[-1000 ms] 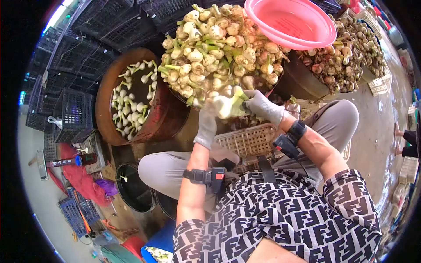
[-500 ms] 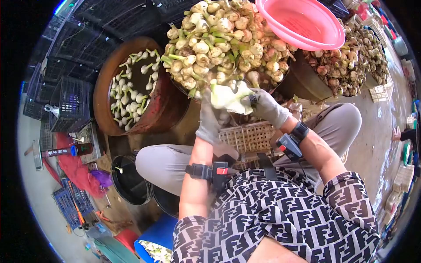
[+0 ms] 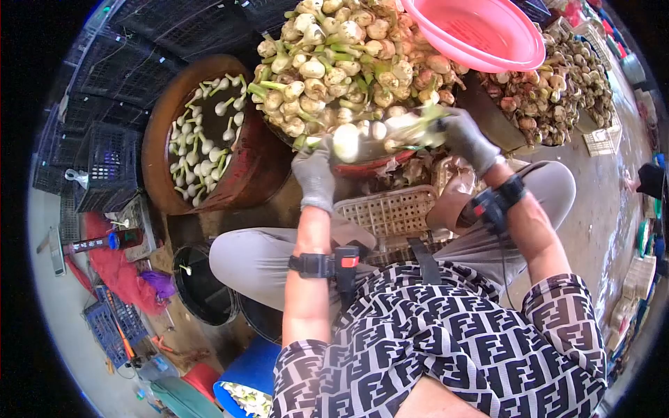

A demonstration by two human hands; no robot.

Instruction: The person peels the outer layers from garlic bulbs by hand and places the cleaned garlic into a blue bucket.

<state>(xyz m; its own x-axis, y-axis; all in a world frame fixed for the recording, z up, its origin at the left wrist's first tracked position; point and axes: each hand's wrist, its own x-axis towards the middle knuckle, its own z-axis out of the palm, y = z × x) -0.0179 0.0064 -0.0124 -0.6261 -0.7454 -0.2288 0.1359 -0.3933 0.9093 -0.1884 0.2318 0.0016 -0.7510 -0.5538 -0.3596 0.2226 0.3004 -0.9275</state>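
My left hand (image 3: 313, 173), in a grey glove, is closed on a white peeled garlic bulb (image 3: 345, 142) in front of the heap. To its right, my gloved right hand (image 3: 470, 142) is closed on pale green and white garlic husk (image 3: 415, 131), smeared by motion. A small dark thing shows at the right fingers; I cannot make out what it is. Just beyond both hands rises a heap of unpeeled garlic (image 3: 327, 66) with green stems and soil-stained skins.
A rusty brown tub (image 3: 155, 150) at left holds water and floating peeled garlic. A pink basin (image 3: 481, 35) tops the heap. More garlic (image 3: 536, 104) fills containers at right. A cream crate (image 3: 387, 209) stands between my knees; black buckets (image 3: 202, 285) stand lower left.
My hands have moved apart, the left one left and the right one right and up. The husk has come away from the white bulb and trails from my right hand.
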